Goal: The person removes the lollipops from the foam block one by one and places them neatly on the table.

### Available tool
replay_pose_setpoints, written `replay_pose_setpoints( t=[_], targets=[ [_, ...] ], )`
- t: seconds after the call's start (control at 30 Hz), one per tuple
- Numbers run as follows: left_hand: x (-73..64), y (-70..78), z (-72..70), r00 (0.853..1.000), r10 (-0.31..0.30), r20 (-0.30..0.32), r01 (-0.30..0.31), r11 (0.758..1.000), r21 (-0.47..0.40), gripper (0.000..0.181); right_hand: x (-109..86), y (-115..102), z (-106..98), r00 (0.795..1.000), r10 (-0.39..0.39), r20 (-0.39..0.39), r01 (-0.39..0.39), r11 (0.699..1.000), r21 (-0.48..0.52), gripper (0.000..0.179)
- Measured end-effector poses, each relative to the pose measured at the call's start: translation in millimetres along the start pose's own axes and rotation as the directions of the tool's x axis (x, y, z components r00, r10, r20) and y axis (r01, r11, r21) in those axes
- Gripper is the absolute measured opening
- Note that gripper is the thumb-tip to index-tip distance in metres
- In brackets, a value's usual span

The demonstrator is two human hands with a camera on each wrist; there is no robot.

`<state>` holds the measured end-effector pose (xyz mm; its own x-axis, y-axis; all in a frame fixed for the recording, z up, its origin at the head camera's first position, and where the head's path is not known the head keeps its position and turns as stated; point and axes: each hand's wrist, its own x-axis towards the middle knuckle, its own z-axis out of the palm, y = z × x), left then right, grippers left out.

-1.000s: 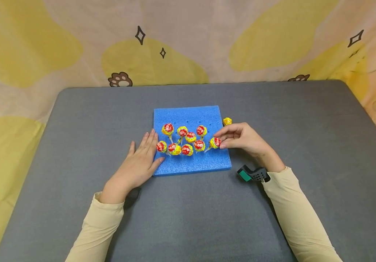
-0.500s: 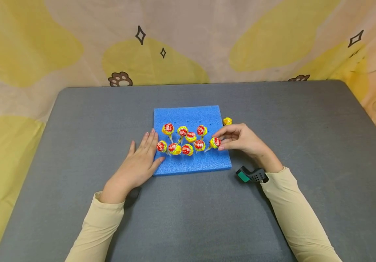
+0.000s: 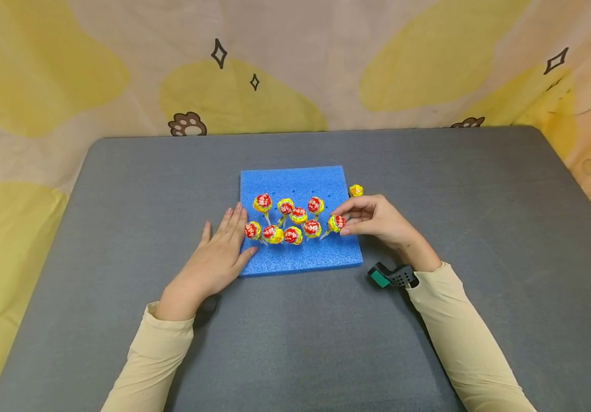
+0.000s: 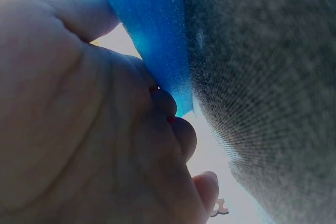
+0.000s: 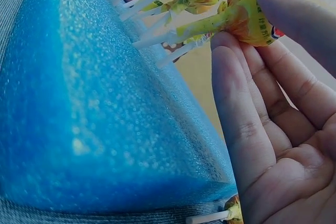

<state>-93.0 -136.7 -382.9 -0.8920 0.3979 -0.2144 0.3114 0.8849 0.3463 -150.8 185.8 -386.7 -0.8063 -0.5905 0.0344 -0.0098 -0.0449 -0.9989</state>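
In the head view, my right hand [image 3: 383, 223] pinches the wrapped head of a yellow and red lollipop [image 3: 336, 223] at the right of the front row. The right wrist view shows the thumb over the candy, the fingers beneath it, and its white stick [image 5: 152, 40] meeting the blue foam block [image 5: 105, 108]. My left hand [image 3: 213, 254] rests with straight fingers on the block's left edge, thumb on its near left part. Several other lollipops [image 3: 292, 235] stand in the foam in two uneven rows, some tilted.
One more lollipop [image 3: 356, 190] lies on the grey table [image 3: 295, 343] beyond the right hand, beside the block's right edge. Small holes [image 3: 313, 192] mark the back part of the foam. A patterned cloth [image 3: 295, 68] hangs behind the table.
My right hand has shifted slightly left, its fingers a little further over the lollipop. The left hand and the foam block look unmoved.
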Motion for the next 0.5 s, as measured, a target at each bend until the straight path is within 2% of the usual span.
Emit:
replay_pose_setpoints(
  t=[0.37, 0.5],
  targets=[
    [0.3, 0.0, 1.1, 1.0, -0.008, 0.0, 0.008, 1.0, 0.007, 0.075, -0.3, 3.1, -0.6, 0.999, -0.045, -0.025, 0.043, 0.997, -0.056, 0.024],
    [0.2, 0.5, 0.4, 1.0, -0.01, 0.002, 0.01, 1.0, 0.005, 0.075, -0.1, 4.0, -0.4, 0.998, -0.045, -0.046, 0.043, 0.998, -0.048, 0.023]
  ],
)
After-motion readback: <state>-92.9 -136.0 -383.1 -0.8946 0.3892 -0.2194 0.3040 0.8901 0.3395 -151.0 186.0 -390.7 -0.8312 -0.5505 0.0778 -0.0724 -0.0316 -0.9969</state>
